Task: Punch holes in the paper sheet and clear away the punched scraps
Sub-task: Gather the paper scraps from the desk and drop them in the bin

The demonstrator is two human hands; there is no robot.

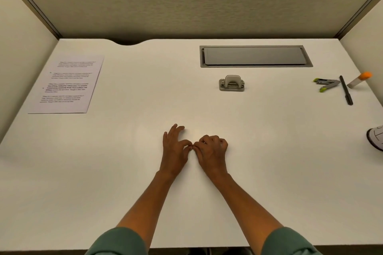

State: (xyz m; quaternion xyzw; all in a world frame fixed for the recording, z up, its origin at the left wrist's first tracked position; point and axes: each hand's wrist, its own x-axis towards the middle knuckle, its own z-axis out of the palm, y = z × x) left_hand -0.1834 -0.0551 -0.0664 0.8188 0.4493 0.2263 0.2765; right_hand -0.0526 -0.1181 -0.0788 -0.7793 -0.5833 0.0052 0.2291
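Both hands pinch at the desk, fingertips meeting; what they hold is too small to tell.
Left hand (175, 147) and right hand (211, 149) lie on the white desk (124, 172); hole punch (232, 83) and paper sheet (66, 85) sit well apart.

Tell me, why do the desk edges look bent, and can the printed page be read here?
Head view: the wide-angle lens bows the desk edges and side walls. The paper sheet at far left is too blurred to read. Even overhead light leaves a soft bright patch just beyond the left hand and right hand, and only faint shadows under the hole punch.
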